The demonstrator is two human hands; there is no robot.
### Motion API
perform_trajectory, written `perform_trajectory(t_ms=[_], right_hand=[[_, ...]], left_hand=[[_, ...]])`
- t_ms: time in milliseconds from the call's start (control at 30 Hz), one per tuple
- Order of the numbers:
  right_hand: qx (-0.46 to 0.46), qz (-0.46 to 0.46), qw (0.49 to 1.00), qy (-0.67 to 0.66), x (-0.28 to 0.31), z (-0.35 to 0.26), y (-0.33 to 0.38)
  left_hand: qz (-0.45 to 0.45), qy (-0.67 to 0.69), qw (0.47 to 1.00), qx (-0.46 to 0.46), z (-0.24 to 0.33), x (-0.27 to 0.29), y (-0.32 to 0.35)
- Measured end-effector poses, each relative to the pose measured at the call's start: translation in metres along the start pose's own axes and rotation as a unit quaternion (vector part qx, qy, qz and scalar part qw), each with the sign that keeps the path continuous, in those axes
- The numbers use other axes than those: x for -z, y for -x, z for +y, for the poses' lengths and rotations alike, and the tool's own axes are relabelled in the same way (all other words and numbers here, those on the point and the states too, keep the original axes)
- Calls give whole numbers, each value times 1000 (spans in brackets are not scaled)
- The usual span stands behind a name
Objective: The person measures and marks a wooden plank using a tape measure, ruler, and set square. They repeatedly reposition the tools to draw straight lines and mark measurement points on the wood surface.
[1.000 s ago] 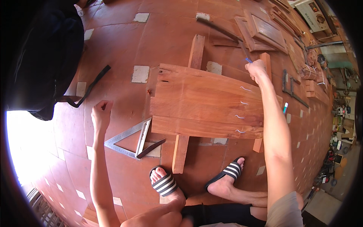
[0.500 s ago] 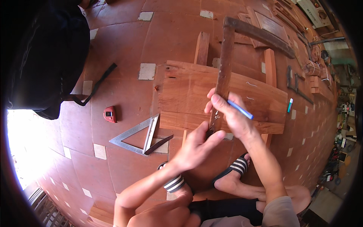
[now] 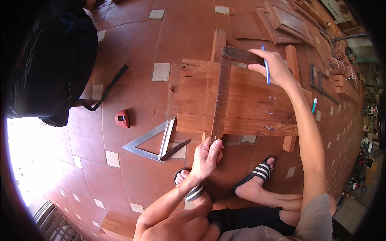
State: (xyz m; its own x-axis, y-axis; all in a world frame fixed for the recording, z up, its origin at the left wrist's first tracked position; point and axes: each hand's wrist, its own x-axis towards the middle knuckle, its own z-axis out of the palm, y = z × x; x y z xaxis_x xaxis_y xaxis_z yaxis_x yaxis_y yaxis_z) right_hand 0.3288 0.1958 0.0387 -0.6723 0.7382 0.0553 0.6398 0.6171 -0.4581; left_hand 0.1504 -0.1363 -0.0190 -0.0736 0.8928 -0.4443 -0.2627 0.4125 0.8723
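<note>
A dark, worn carpenter's square (image 3: 222, 94) lies across a reddish-brown wooden board (image 3: 253, 94), its long leg pointing toward me. My left hand (image 3: 208, 156) pinches the near end of that leg, just off the board's near edge. Up at the far side, my right hand (image 3: 276, 68) grips the short leg between thumb and fingers. A blue pen (image 3: 265, 66) is also held in the right hand, sticking up past the fingers. Curved white pencil-like marks show on the board's right half. Wooden bars (image 3: 292, 62) lie beneath the board.
Left of the board, a red tape measure (image 3: 122, 118) and a metal triangular square (image 3: 149, 140) rest on the tiled floor. A green-and-white marker (image 3: 314, 105) lies to the right. A black bag (image 3: 60, 60) stands far left; wooden panels (image 3: 287, 22) and a clamp (image 3: 319, 82) are at the far right.
The square has come down onto the board from a raised, tilted position. My right hand has slid from its long leg to its short leg; my left hand has closed on the near end.
</note>
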Motion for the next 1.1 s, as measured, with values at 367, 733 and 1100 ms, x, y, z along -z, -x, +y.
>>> perform_trajectory(t_ms=[367, 733, 1100], right_hand=[[-72, -87, 993, -44, -27, -6, -17], [-14, -60, 997, -54, -34, 0, -17], [-15, -71, 996, -45, -39, 6, -19]], left_hand=[[37, 26, 995, 89, -11, 7, -7], [20, 64, 991, 116, -16, 11, -10], [81, 116, 982, 128, -10, 6, -17]])
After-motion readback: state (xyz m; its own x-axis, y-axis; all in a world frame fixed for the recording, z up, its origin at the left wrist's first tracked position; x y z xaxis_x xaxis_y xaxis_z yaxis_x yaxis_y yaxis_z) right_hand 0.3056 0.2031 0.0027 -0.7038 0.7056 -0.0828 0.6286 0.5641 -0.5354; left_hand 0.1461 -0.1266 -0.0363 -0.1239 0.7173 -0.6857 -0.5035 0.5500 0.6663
